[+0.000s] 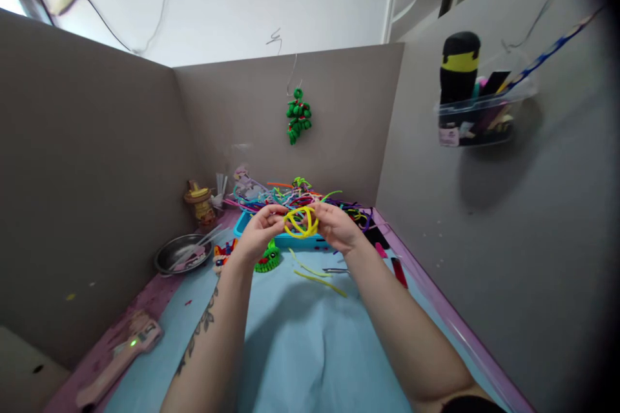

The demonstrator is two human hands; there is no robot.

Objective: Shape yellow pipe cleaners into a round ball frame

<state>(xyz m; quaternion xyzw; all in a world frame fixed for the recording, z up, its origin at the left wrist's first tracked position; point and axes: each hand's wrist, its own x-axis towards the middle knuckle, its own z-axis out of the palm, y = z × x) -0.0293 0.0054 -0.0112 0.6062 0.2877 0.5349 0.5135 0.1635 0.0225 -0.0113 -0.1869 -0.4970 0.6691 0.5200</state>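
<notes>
Both hands are raised over the far part of the table, holding a yellow pipe cleaner bent into crossing loops (301, 232). My left hand (264, 229) pinches its left side between thumb and fingers. On the right side, my right hand (336, 225) grips it with closed fingers. Below lie loose yellow-green pipe cleaners (322, 282) and a metal tool (335, 270), partly hidden by my right arm. A green fuzzy figure with an eye (268, 258) sits beside my left wrist.
Behind my hands, a blue tray (241, 224) bears a heap of coloured pipe cleaners (276, 194). A metal bowl (165, 264) stands left, with a pink glue gun (121, 361) nearer me. Grey partitions enclose the table; a green ornament (299, 117) and a holder (477, 125) hang on them.
</notes>
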